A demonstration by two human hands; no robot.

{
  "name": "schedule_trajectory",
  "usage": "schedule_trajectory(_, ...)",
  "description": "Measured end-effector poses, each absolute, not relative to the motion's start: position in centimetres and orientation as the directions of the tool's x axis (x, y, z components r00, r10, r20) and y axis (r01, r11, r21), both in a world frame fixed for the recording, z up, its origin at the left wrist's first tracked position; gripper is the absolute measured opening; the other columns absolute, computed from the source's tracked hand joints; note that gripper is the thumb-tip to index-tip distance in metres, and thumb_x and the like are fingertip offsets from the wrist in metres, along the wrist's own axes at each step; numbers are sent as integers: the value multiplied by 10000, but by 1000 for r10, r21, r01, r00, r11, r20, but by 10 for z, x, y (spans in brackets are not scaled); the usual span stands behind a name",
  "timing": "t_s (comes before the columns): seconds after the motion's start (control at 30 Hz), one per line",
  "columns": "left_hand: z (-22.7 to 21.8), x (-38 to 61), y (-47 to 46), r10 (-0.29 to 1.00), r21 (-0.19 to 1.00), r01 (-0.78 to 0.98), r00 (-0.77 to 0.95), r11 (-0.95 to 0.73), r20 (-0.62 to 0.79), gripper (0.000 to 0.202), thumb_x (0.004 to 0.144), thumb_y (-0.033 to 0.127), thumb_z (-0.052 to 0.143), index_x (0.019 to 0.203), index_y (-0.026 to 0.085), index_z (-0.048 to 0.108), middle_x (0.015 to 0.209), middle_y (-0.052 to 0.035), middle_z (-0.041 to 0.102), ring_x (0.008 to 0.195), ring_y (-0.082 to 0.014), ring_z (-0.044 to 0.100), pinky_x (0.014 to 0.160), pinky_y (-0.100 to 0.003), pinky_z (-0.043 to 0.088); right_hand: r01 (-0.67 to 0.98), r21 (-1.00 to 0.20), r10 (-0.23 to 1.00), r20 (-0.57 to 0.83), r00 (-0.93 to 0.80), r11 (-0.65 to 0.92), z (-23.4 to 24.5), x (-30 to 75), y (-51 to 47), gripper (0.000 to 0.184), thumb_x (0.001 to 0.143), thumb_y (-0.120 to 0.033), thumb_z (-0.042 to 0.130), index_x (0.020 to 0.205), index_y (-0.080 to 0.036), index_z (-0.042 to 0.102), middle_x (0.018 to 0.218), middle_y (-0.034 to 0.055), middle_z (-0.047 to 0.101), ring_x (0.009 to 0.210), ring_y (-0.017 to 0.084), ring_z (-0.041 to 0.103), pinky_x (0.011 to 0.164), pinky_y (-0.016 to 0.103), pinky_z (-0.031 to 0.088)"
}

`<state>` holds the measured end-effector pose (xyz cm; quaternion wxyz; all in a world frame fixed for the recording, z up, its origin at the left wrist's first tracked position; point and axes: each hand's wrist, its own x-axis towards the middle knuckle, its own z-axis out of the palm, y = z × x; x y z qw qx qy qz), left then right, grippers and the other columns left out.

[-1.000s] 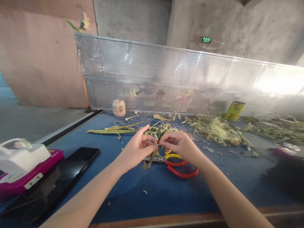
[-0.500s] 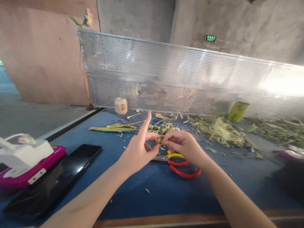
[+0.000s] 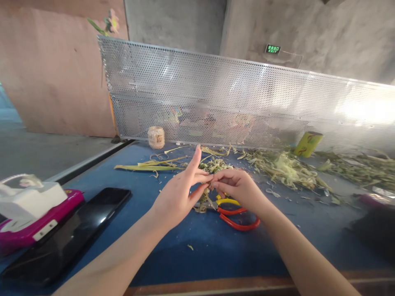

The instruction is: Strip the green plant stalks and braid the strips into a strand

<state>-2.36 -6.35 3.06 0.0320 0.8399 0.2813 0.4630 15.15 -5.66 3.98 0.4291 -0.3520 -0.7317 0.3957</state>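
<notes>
Fingertips of my left hand (image 3: 177, 195) and my right hand (image 3: 239, 186) meet above the table. Each hand is closed in a pinch on a small sprig of dried plant (image 3: 203, 198), whose crumpled greenish-brown leaves hang below the left fingers. One finger of the left hand points straight up. Directly underneath lie scissors (image 3: 239, 225) with red and yellow handles, their blades partly covered by the sprig and left hand. A small pile of dried leaves (image 3: 216, 165) rests just behind the fingertips. Long yellow-green stalks (image 3: 148, 167) lie to the left.
At left are a black phone (image 3: 70, 230) and a magenta power strip (image 3: 69, 203) with a white plug adapter (image 3: 37, 201). A twine spool (image 3: 156, 138) stands near the perforated metal panel (image 3: 185, 82). Rightward lie a dried-plant heap (image 3: 284, 169) and a yellow-green container (image 3: 309, 144).
The sprig now hangs lower, its leaves showing below the left fingers over the scissor blades. My left hand has shifted and turned slightly; my right hand keeps nearly the same place.
</notes>
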Motion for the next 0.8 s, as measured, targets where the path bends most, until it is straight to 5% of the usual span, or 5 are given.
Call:
schedule_trajectory(0.27,26,-23,-61,454,282,418,403,-864,795,886,806,120,495,1333,225,-209,936,-42,664,941,-186,588,832,-361,474,158,-898,861,324,-392,410,40,153,-56,149,699,-308,622,704,-160,606,601,-18,540,495,55,467,484,195,414)
schedule_trajectory(0.7,24,-25,-59,403,164,464,483,-871,777,847,797,113,480,1351,241,-148,822,-11,656,871,-172,576,762,-304,481,140,-924,860,264,-437,355,37,153,-51,161,687,-313,630,680,-151,630,608,-8,582,498,61,486,506,208,433)
schedule_trajectory(0.8,26,-23,-61,445,212,477,452,-853,773,879,764,87,505,1354,267,-121,798,8,643,811,-159,574,692,-272,496,113,-936,859,253,-446,334,36,154,-50,157,692,-307,626,673,-151,624,612,-12,585,486,55,486,501,206,425)
